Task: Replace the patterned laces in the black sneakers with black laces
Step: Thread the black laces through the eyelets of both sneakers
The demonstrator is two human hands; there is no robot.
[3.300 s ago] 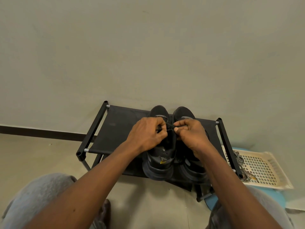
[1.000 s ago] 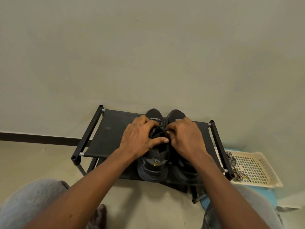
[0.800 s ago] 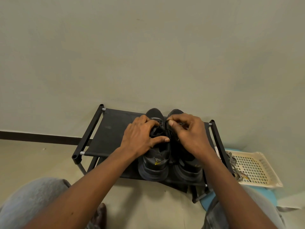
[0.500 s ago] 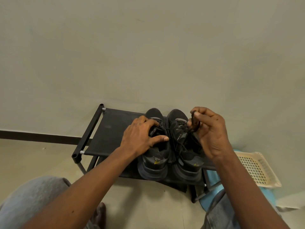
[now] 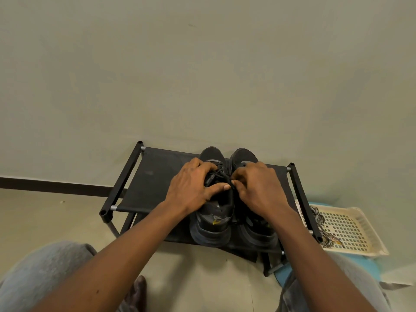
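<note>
Two black sneakers stand side by side on a black shoe rack [image 5: 153, 183], toes toward the wall. My left hand [image 5: 191, 188] grips the top of the left sneaker [image 5: 212, 224], fingers curled over its black lace [image 5: 219, 175] and thumb across the tongue. My right hand [image 5: 258, 188] lies over the right sneaker [image 5: 258, 235], its fingertips pinching the black lace at the gap between the shoes. Black-and-white patterned laces [image 5: 322, 228] lie in a cream basket at the right.
The cream perforated basket [image 5: 351, 230] sits on something light blue [image 5: 369, 264] right of the rack. A plain wall rises just behind the rack, with a dark skirting strip [image 5: 56, 186] at the left. My knees in grey trousers fill the lower corners.
My right hand, half a second ago raised to the right with a black lace pulled out, has come back down to the shoe tops. The left hand stayed on the left sneaker.
</note>
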